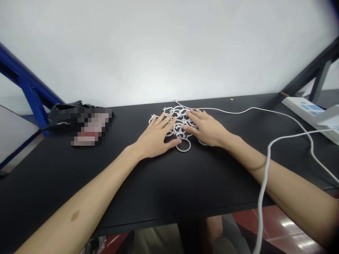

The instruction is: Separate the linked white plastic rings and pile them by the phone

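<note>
A small heap of white rings, like hair ties with knots, lies on the black table in front of me. From the left, my left hand rests over the heap's edge with fingers spread. My right hand lies on its right side, fingers stretched out and palm down. One ring sits at the near edge of the heap, by my left thumb. Part of the heap is hidden under both hands.
At the left lie a black plastic bag and a blurred-out item. A white cable crosses over my right forearm. A white device with blue markings stands at the right. Blue frame bars and a pale wall border the table.
</note>
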Available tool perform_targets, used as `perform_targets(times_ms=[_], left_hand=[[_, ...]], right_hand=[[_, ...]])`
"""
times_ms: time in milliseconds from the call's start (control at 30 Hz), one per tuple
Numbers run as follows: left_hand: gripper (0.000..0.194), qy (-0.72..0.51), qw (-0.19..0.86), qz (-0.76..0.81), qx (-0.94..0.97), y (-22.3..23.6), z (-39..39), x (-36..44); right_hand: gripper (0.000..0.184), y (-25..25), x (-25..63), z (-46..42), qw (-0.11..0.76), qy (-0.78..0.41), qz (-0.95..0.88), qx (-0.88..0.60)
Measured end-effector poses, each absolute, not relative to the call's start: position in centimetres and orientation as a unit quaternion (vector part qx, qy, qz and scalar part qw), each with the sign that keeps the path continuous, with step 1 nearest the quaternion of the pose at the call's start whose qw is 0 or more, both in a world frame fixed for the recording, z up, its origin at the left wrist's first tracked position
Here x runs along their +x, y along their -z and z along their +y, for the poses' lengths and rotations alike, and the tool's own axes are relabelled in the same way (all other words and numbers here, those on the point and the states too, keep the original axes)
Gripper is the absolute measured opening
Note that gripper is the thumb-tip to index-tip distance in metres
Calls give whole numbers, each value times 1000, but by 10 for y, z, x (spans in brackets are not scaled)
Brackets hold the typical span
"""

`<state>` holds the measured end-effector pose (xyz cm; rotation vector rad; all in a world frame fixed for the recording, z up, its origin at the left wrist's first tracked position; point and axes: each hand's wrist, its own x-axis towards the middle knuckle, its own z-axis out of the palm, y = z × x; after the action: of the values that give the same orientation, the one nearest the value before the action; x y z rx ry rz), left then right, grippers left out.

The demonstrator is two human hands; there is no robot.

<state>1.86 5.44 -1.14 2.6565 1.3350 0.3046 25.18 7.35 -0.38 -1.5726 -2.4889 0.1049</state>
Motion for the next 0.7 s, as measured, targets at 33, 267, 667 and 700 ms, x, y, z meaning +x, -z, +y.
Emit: perform_targets(times_ms=[33,267,667,700], left_hand=[[85,-104,80,439,889,12,54,18],[85,-122,89,413,898,13,54,17],[41,-177,-27,386,905,-4,56,-3],[39,-171,-31,384,907,-6,57,-5]], right_hand=[[84,4,252,74,94,-33,-841,-532],[76,4,258,76,135,-39,-828,-543],[44,1,260,81,329,-47,-776,-537],[40,1,260,81,333,-52,-772,-538]])
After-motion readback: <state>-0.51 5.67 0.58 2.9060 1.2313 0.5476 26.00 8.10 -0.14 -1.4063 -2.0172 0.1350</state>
